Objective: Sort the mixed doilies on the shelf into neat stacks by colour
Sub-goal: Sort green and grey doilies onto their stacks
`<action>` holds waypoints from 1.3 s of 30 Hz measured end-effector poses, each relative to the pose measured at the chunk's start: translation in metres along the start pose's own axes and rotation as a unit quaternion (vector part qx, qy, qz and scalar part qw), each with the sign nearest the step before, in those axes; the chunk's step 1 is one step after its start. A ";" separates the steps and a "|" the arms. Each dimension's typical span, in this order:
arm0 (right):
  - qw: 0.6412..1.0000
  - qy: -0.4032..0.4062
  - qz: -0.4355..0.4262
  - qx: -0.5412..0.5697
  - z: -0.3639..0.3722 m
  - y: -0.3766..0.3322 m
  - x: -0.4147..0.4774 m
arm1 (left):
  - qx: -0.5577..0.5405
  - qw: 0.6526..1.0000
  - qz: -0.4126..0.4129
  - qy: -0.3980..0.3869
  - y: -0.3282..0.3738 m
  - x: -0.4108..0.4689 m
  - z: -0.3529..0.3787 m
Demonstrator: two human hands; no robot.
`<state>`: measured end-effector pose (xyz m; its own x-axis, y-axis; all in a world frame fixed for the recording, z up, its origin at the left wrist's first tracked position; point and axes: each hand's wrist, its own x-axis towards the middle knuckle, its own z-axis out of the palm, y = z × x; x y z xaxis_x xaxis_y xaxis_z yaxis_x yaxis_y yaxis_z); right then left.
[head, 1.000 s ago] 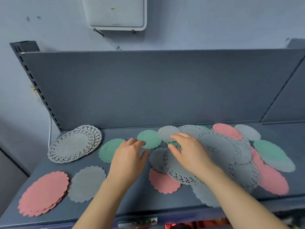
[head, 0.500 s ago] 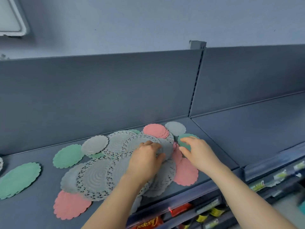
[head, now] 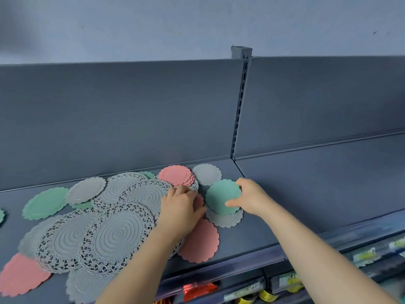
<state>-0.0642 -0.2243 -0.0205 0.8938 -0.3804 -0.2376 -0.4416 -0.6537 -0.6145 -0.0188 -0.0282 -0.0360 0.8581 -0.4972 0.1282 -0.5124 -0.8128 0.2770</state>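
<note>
- Now the right hand [head: 249, 199] pinches the green doily [head: 220, 195] by its right edge, with the thumb on its face and the fingers curled over the far rim.
- This green doily is at the right end of the spread on the shelf [head: 306, 194] and overlaps a grey doily [head: 225, 220] just in front of it.
- The left hand [head: 182, 212] rests palm-down on the lace pile [head: 118, 235], its fingers bent beside the pink stack [head: 175, 175]; I cannot tell whether they grip anything.
- A pink doily [head: 201, 242] lies near the front edge, partly under the lace pile.
- A second green one [head: 45, 202] lies well apart on the left.
</note>
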 end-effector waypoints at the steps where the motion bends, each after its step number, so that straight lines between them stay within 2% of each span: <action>1: 1.000 0.011 -0.004 0.014 -0.002 0.004 0.001 | 0.005 1.000 -0.005 -0.008 0.004 0.002 0.001; 5: 0.997 0.053 -0.011 0.057 -0.015 0.016 0.001 | 0.054 0.997 -0.007 -0.056 0.022 0.010 0.006; 12: 0.987 0.093 -0.035 0.128 -0.026 0.023 -0.004 | 0.008 0.992 -0.059 -0.113 0.039 0.026 0.005; 14: 0.983 0.102 -0.039 0.147 -0.031 0.020 -0.007 | -0.039 0.993 -0.064 -0.087 0.039 0.024 0.005; 16: 0.977 0.108 -0.048 0.178 -0.038 0.014 -0.010 | -0.148 0.986 -0.074 -0.034 0.038 0.020 0.004; 18: 0.968 0.108 -0.064 0.219 -0.043 0.004 -0.013 | -0.268 0.959 -0.087 0.025 0.034 0.016 -0.003; 21: 0.959 0.100 -0.097 0.248 -0.041 -0.020 -0.016 | -0.339 0.927 -0.106 0.118 0.020 0.009 -0.026; 26: 0.956 0.056 -0.166 0.237 -0.007 -0.079 -0.021 | -0.316 0.914 -0.135 0.217 -0.030 -0.030 -0.065; 32: 0.951 -0.037 -0.237 0.197 0.067 -0.166 -0.038 | -0.305 0.875 -0.240 0.290 -0.122 -0.106 -0.100; 39: 0.936 -0.115 -0.280 0.180 0.165 -0.267 -0.071 | -0.283 0.837 -0.334 0.328 -0.234 -0.185 -0.140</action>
<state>0.0032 0.0851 0.0364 0.9886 0.1347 0.0677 0.1199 -0.4301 -0.8948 -0.0531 0.2970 0.0089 0.8760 0.4348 0.2085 0.0282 -0.4778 0.8780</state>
